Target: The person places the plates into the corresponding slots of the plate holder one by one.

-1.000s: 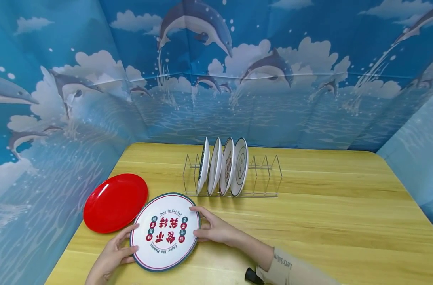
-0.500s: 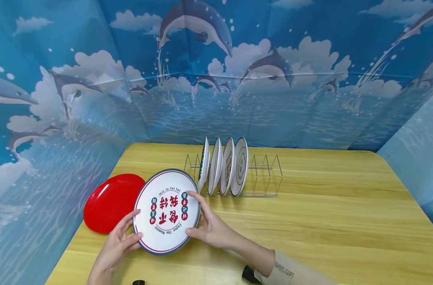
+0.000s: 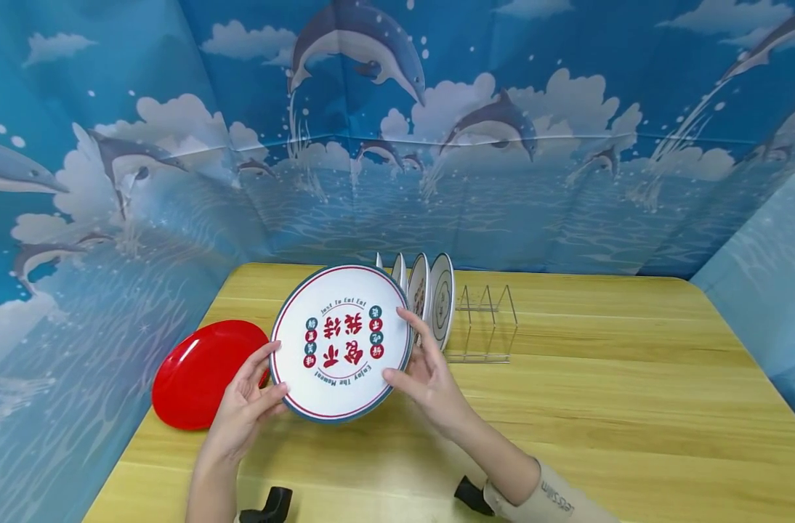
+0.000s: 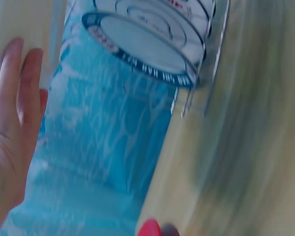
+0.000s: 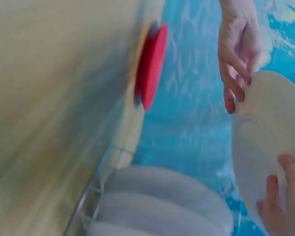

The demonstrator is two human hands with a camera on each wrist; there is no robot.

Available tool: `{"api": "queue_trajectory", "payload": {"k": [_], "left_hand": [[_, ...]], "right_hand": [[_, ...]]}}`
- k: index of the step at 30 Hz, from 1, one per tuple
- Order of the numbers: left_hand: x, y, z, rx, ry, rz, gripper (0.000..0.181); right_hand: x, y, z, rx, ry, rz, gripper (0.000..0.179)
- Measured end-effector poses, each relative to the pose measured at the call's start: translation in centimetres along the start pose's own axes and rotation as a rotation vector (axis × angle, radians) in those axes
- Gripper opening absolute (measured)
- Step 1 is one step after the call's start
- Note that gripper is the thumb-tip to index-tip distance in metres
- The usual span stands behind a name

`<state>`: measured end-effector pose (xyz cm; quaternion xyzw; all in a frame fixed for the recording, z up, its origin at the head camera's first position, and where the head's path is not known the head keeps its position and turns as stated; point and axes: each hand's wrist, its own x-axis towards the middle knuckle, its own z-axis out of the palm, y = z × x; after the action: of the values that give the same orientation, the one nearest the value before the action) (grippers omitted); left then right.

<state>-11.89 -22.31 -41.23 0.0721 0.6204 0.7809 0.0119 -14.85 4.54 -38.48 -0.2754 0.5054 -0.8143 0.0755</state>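
Observation:
Both hands hold a round white plate [image 3: 341, 392] with a dark green rim, a red ring and red lettering, lifted off the table with its face tilted toward me. My left hand [image 3: 243, 407] grips its left edge, thumb on the face and fingers behind. On the right edge, my right hand [image 3: 430, 374] pinches it the same way. The pale underside of the plate [image 5: 280, 118] shows in the right wrist view. Behind it, several white plates [image 3: 442, 298] stand on edge in a wire rack, partly covered by the held plate.
A red oval plate [image 3: 201, 378] lies at the left of the table [image 3: 620, 378]. The wire rack [image 3: 489, 357] stands at the back middle, its right slots holding no plates. A dolphin-print cloth [image 3: 502, 203] hangs behind the table.
Both hands have raised the white plate from low over the table, moving it up and to the right. It now covers the left part of the rack and has tilted more upright.

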Motion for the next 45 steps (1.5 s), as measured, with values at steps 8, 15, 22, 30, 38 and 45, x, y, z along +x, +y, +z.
{"api": "queue_trajectory", "payload": {"k": [8,15,22,30,38,45], "left_hand": [[2.4,0.2,2.6,0.031,-0.028,0.033,0.056],[4.9,-0.6,2.5,0.166,0.033,0.036,0.057],[7.3,-2.9,1.1,0.424,0.082,0.093,0.059],[9.6,-4.8,0.9,0.494,0.101,0.139,0.052],[10.8,-5.6,1.6,0.504,0.135,0.129,0.041],[11.4,-6.1,2.2,0.482,0.151,0.146,0.029]], "right_hand": [[-0.3,-2.8,-3.0,0.079,0.066,0.048,0.068],[-0.2,-5.6,-6.0,0.19,0.105,-0.152,0.065],[-0.4,-8.5,-9.3,0.344,0.16,-0.401,0.063],[-1.7,-10.5,-12.0,0.264,0.352,-0.534,0.065],[-2.6,-10.3,-13.1,0.054,0.547,-0.384,0.069],[-2.7,-8.9,-13.1,-0.269,0.496,-0.212,0.069]]}}
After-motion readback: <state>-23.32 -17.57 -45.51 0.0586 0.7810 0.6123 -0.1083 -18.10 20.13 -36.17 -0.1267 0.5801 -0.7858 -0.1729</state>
